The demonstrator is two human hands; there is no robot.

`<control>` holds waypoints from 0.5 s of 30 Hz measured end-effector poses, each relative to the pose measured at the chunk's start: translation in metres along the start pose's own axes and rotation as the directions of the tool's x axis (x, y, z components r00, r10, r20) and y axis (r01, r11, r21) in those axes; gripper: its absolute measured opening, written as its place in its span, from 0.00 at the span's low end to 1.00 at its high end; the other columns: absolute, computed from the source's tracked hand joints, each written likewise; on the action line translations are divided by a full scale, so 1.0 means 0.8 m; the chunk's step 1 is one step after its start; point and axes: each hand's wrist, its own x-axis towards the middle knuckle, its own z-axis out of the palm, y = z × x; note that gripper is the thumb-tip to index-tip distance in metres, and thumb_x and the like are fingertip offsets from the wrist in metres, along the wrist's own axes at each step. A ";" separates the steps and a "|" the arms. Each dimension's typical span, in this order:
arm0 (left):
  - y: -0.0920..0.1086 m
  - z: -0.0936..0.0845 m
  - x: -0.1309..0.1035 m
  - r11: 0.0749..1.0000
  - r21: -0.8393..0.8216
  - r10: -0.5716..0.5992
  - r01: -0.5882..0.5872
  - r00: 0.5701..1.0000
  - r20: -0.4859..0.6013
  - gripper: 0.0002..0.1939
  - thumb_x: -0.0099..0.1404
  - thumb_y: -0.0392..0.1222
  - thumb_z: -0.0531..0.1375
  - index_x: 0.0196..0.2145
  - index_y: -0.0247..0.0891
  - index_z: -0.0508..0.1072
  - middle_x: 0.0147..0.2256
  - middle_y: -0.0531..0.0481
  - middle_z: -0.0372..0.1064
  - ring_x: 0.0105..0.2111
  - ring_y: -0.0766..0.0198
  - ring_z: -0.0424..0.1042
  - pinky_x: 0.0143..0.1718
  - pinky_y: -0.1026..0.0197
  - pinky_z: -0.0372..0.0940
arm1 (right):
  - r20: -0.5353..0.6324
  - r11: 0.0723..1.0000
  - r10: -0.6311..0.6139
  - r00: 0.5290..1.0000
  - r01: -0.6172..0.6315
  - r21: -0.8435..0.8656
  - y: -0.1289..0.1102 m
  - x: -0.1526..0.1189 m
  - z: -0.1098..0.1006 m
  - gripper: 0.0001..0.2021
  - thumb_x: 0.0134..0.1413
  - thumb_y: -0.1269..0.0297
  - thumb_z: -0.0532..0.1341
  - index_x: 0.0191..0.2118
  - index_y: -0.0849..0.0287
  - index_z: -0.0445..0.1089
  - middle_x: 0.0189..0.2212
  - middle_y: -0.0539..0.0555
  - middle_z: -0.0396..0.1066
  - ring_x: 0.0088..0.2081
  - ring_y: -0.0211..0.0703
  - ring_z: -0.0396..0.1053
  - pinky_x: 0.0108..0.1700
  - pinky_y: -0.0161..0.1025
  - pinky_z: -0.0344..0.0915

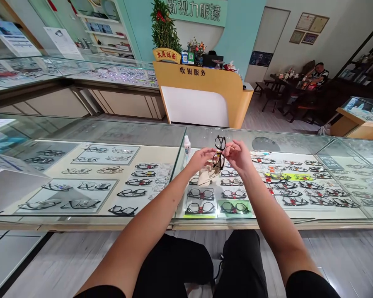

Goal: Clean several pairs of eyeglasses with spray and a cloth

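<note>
A pair of black-framed eyeglasses (219, 143) is held up over the glass counter, turned so that one lens is above the other. My left hand (202, 159) has its fingers closed at the lower lens, from the left side. From the other side, my right hand (238, 156) pinches the frame near its middle. A beige cloth (206, 177) shows just below my left hand; whether the fingers also grip it is hard to see. Beside that hand, a white spray bottle (187, 145) stands upright on the counter.
Under the glass counter top (143, 130) lie several rows of eyeglasses (200, 193). A white folded board (15, 182) stands at the left. Beyond are a wooden cashier desk (202, 82), another display case (112, 76) and a seated person (320, 73) at a dark table.
</note>
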 end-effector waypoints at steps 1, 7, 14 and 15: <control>0.002 -0.001 -0.001 0.999 -0.040 -0.026 0.027 0.999 0.030 0.28 0.58 0.56 0.78 0.49 0.36 0.82 0.50 0.40 0.82 0.44 0.56 0.81 0.39 0.60 0.72 | 0.015 1.000 0.003 1.000 -0.003 0.002 0.001 0.001 -0.001 0.14 0.61 0.51 0.65 0.30 0.56 0.76 0.19 0.51 0.68 0.28 0.43 0.69 0.43 0.39 0.73; -0.001 -0.006 -0.001 0.981 -0.150 -0.105 0.119 0.990 0.097 0.31 0.48 0.55 0.84 0.43 0.35 0.82 0.43 0.45 0.81 0.39 0.63 0.79 0.41 0.61 0.72 | 0.088 0.999 0.017 0.996 -0.013 -0.038 0.007 0.003 -0.003 0.16 0.62 0.49 0.67 0.29 0.55 0.75 0.17 0.51 0.67 0.28 0.44 0.70 0.42 0.38 0.71; -0.010 -0.012 0.003 0.944 -0.264 -0.161 0.198 0.975 0.156 0.25 0.48 0.45 0.84 0.38 0.33 0.79 0.37 0.48 0.79 0.33 0.68 0.76 0.39 0.65 0.69 | 0.225 0.998 0.012 0.974 0.001 -0.056 0.010 -0.005 0.003 0.16 0.57 0.46 0.67 0.31 0.55 0.77 0.17 0.50 0.66 0.28 0.45 0.69 0.40 0.40 0.70; -0.010 -0.013 0.003 0.941 -0.275 -0.157 0.199 0.973 0.167 0.25 0.49 0.44 0.84 0.38 0.33 0.79 0.37 0.48 0.79 0.33 0.68 0.76 0.38 0.65 0.69 | 0.238 0.998 0.016 0.971 0.000 -0.067 0.010 -0.007 0.005 0.17 0.57 0.46 0.67 0.30 0.55 0.77 0.17 0.50 0.66 0.28 0.45 0.68 0.40 0.41 0.70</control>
